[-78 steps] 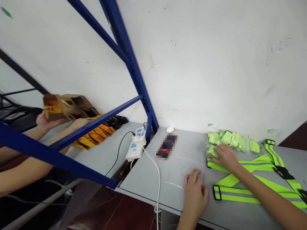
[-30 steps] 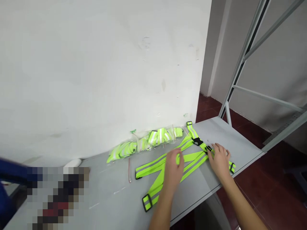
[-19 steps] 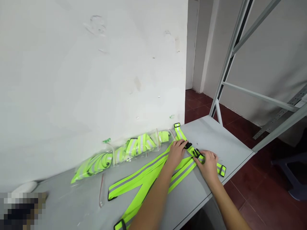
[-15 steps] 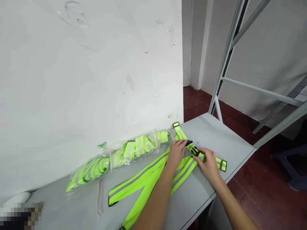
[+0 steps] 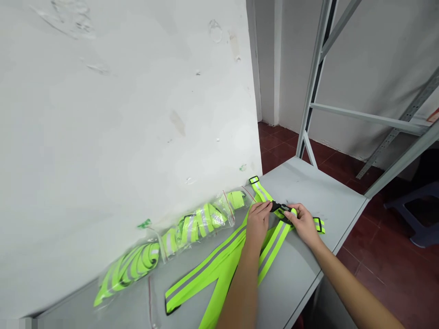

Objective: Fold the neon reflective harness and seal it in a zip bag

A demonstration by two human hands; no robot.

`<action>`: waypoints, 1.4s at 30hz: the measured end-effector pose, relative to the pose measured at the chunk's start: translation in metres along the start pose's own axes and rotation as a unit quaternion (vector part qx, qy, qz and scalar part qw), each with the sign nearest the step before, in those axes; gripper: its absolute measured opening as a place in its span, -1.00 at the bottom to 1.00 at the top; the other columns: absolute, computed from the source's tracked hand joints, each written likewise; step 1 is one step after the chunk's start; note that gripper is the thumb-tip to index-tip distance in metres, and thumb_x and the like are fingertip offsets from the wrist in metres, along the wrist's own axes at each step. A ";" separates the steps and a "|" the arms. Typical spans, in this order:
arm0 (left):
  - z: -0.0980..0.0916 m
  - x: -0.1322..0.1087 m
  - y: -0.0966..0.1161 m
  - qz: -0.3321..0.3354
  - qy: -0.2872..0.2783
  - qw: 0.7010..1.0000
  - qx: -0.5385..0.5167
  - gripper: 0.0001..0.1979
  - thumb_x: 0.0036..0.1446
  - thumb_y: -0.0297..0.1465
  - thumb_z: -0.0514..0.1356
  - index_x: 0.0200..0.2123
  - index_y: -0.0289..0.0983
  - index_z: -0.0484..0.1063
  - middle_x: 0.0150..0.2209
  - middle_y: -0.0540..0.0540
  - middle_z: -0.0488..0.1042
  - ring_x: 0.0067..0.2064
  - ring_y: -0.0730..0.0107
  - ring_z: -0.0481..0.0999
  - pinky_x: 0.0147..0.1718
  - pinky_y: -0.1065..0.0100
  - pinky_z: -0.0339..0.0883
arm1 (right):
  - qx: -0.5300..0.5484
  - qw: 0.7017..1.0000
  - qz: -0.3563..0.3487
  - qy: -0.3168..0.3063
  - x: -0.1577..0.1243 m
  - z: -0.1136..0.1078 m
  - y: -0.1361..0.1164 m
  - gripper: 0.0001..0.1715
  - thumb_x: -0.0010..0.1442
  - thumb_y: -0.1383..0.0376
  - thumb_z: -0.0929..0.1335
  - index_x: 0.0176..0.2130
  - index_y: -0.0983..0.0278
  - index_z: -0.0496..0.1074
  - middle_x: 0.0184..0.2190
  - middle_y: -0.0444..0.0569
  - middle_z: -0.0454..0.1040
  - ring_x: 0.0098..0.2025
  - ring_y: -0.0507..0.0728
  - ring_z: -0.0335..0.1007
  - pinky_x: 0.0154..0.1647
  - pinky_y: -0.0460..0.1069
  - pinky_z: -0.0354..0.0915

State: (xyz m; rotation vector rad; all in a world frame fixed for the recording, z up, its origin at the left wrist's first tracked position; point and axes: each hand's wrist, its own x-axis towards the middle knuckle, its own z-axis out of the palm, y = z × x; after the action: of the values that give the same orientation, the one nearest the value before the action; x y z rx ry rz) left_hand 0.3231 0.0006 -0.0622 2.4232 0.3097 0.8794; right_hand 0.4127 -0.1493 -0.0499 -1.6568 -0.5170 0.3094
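Neon-yellow straps (image 5: 212, 260) with grey reflective stripes and black fittings lie across the table, partly under my forearms. My left hand (image 5: 258, 221) pinches one half of a black side-release buckle (image 5: 275, 206). My right hand (image 5: 304, 224) grips the other half by its strap end, with thumb and fingers pressed together. Both halves are lined up and touch or nearly touch; whether they are locked I cannot tell. One strap end with a black slider (image 5: 254, 180) points toward the wall, and another slider (image 5: 319, 225) lies right of my right hand.
Along the wall, clear plastic bags (image 5: 128, 274) hold rolled neon straps. A flat clear bag (image 5: 151, 301) with a red seal line lies at the front left. The grey table (image 5: 338, 201) ends at the right, by a metal rack frame (image 5: 310, 105). A dark plastic stool (image 5: 416, 214) stands beyond.
The buckle halves, apart before, are now brought together between my hands. My right hand has lifted its strap end toward the left hand. The camera view has shifted slightly.
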 end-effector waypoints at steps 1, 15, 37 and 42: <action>0.000 -0.001 0.000 0.001 0.012 1.000 -0.014 -0.69 0.24 -0.49 0.04 -0.11 -0.18 0.55 -0.09 -0.09 0.58 -0.04 0.23 0.48 -0.03 0.10 0.41 | 0.002 1.000 0.001 -0.001 0.000 0.000 -0.001 -0.50 0.02 -0.08 0.41 -0.25 0.25 0.39 -0.46 -0.09 0.47 -0.43 0.13 0.35 -0.45 0.00 0.27; 0.009 -0.003 0.004 -0.004 -0.011 0.995 -0.102 -0.84 0.10 -0.59 0.16 -0.44 -0.26 0.48 -0.12 -0.12 0.44 -0.07 0.29 0.47 -0.07 0.20 0.42 | -0.049 0.998 0.011 0.032 0.003 0.001 -0.005 -0.63 0.07 -0.02 0.35 -0.41 0.24 0.39 -0.50 -0.11 0.42 -0.41 0.13 0.31 -0.36 0.00 0.23; -0.031 0.007 0.046 0.010 -0.246 0.969 0.004 -0.76 0.15 -0.61 0.08 -0.25 -0.26 0.50 0.37 -0.10 0.00 0.28 0.15 0.22 0.14 0.18 0.29 | -0.043 0.999 0.019 0.001 0.002 -0.001 0.004 -0.44 0.02 -0.12 0.38 -0.19 0.24 0.31 -0.40 -0.09 0.41 -0.37 0.13 0.31 -0.30 0.04 0.27; -0.105 -0.014 0.032 -0.091 -0.212 0.967 0.110 -0.47 0.14 -0.42 0.21 0.19 -0.05 0.24 0.34 -0.06 0.08 0.34 0.13 0.09 0.26 0.00 0.05 | -0.231 0.968 -0.100 0.014 -0.005 -0.004 0.011 -0.50 0.18 -0.07 0.25 -0.13 0.27 0.37 -0.19 0.09 0.42 -0.10 0.25 0.34 -0.02 0.16 0.24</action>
State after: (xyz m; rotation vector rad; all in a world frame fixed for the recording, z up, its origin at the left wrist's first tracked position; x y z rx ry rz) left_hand 0.2455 0.0115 0.0159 2.6546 0.4769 0.2428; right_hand 0.4120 -0.1565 -0.0607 -2.0328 -0.7725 0.0126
